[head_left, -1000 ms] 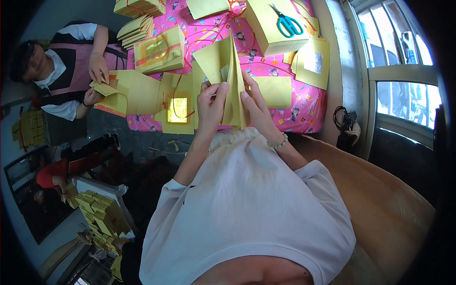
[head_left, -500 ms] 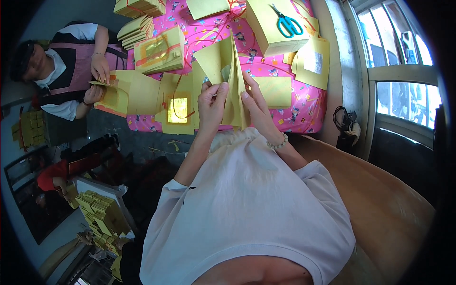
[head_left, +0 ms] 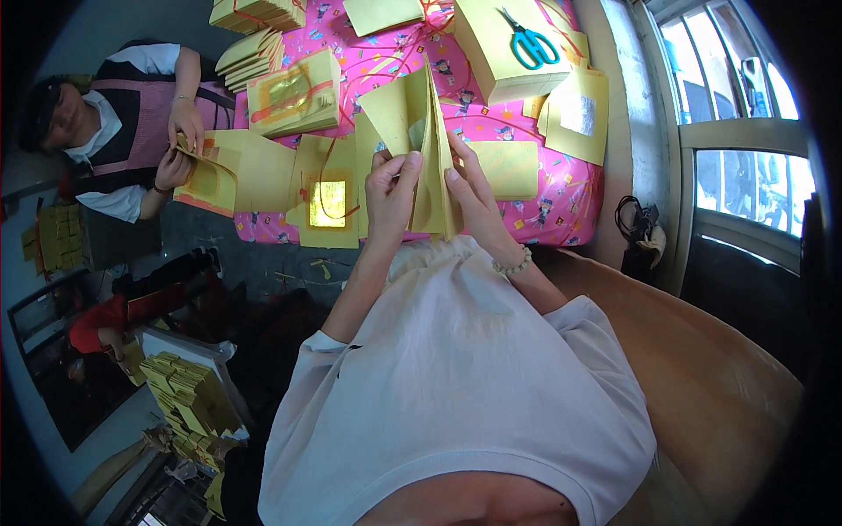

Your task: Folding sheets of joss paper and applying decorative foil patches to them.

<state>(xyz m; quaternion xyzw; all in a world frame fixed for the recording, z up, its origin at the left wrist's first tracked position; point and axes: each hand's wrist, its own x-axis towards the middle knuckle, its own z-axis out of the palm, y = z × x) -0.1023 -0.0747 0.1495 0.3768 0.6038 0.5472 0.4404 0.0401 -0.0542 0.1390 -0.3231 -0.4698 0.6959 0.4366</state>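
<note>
From the head cam I see both hands up in front of the chest, at the near edge of the pink patterned table (head_left: pixel 561 197). L hand (head_left: pixel 392 188) is closed on the stack of yellow paper sheets (head_left: pixel 421 145), fingers curled over its near face w/ thumb side pinching the left edge; R hand (head_left: pixel 469 188) is clamped on the same stack from the right, fingers flat along the sheets. Stack is held upright, fanned open a bit at top, leaning away from me, above the table edge & not resting on it. A bead bracelet (head_left: pixel 511 263) sits on the R wrist. On the table beyond: teal-handled scissors (head_left: pixel 529 44) lying on a thick yellow paper block (head_left: pixel 500 61), a sheet w/ gold foil square (head_left: pixel 327 203) just left of the L hand, a bundle tied w/ red string (head_left: pixel 294 92) further back. At far left a co-worker's hands (head_left: pixel 180 140) fold another yellow sheet (head_left: pixel 210 175), well apart from mine.
</note>
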